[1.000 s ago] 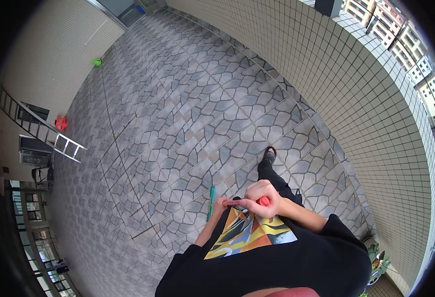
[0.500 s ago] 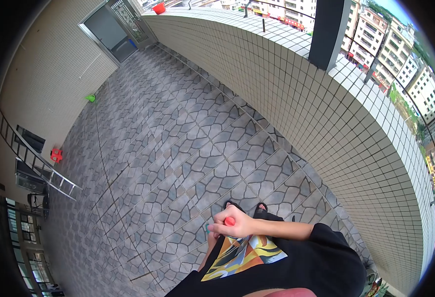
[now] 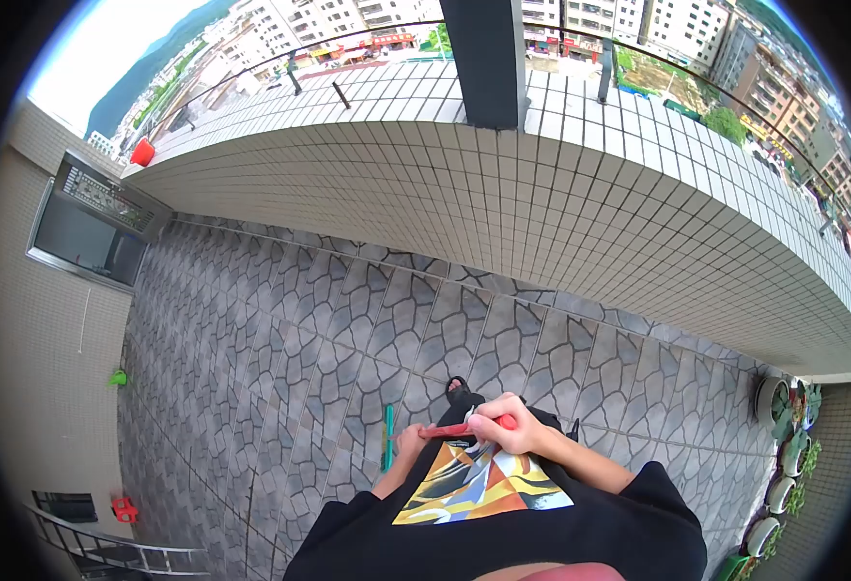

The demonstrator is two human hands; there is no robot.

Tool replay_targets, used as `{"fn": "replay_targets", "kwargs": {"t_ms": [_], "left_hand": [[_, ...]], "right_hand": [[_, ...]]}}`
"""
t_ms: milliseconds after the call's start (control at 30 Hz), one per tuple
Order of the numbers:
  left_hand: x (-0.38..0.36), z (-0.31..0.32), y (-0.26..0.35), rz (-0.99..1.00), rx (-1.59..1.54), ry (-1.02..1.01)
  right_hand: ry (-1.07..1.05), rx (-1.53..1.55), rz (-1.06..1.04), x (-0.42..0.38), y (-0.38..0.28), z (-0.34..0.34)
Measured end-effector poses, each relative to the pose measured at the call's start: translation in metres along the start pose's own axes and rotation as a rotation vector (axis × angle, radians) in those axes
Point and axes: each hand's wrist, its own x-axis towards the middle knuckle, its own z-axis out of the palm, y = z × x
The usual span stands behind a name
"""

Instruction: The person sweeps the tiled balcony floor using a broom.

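A red stick-like handle [image 3: 454,429] lies across the front of the black shirt, held in both hands. My right hand [image 3: 505,424] is wrapped round its rounded red end. My left hand [image 3: 412,442] closes round the other end of the red handle. Just left of that hand is a thin teal bar [image 3: 389,438], upright in the view; what it belongs to is partly hidden. A sandalled foot [image 3: 457,385] shows beyond the hands on the stone-patterned floor [image 3: 328,387].
A tiled parapet [image 3: 367,174] curves across the far side, with a dark post [image 3: 488,68] on it. Potted plants [image 3: 782,494] line the right. A ladder [image 3: 115,552], a red stool [image 3: 125,509] and a green object [image 3: 118,378] are at left.
The view has swung to the right, bringing the potted plants in. The red handle now shows lengthwise between the hands, and the teal bar and my left hand are more visible.
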Motion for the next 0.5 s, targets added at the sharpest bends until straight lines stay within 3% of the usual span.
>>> {"fn": "replay_targets", "kwargs": {"t_ms": [167, 300, 367, 500], "left_hand": [[0.134, -0.058, -0.018, 0.193, 0.249, -0.14], [0.219, -0.087, -0.004, 0.246, 0.248, -0.064], [0.271, -0.072, -0.014, 0.357, 0.067, -0.061], [0.315, -0.054, 0.034, 0.488, -0.063, -0.037]], "right_hand": [[0.119, -0.132, -0.149, 0.051, 0.017, 0.021], [0.265, -0.17, -0.279, 0.101, 0.041, 0.034], [0.325, -0.18, -0.272, 0.124, 0.06, 0.033], [0.383, -0.363, -0.217, 0.157, 0.115, 0.016]]}}
